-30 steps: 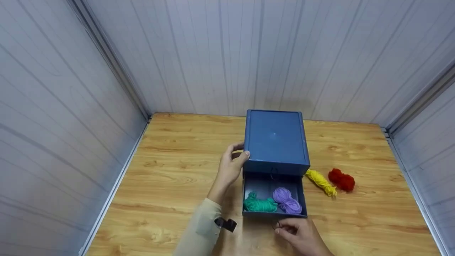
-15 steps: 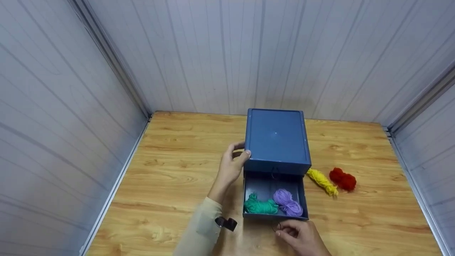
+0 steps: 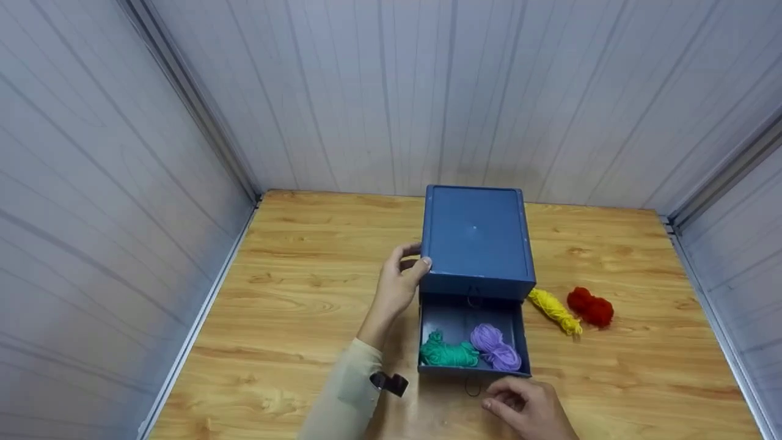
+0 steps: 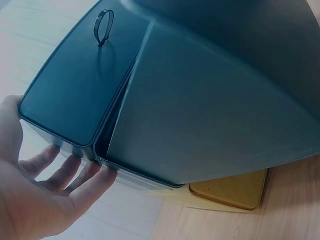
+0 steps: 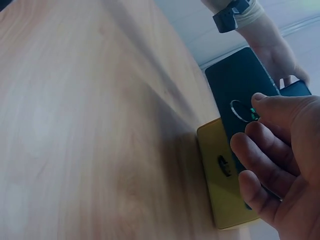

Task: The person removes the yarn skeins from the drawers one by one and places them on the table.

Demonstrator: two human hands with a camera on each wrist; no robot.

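My left hand (image 3: 396, 288) holds the front left corner of a blue drawer cabinet (image 3: 476, 235), thumb at the top edge and fingers along the side. Its middle drawer (image 3: 531, 342) is pulled out, with a green yarn skein (image 3: 449, 354) and a purple yarn skein (image 3: 503, 356) lying near its front. A thin ring pull (image 5: 232, 107) hangs from the drawer front. Just right of that ring, my right hand (image 3: 528, 404) holds nothing, its fingers loosely bent. In the left wrist view the top drawer (image 4: 75, 90), with its own ring, is closed.
Right of the cabinet, a yellow yarn skein (image 3: 553, 310) and a red yarn bundle (image 3: 590, 307) lie on the wooden table (image 3: 305, 275). Below the pulled-out drawer is a yellow drawer (image 5: 212, 150) with a dark pull. Pale panel walls (image 3: 391, 98) stand around the table.
My right hand has let go of the drawer's ring pull and shifted slightly right. The left hand keeps its place on the cabinet, and the drawer stays out.
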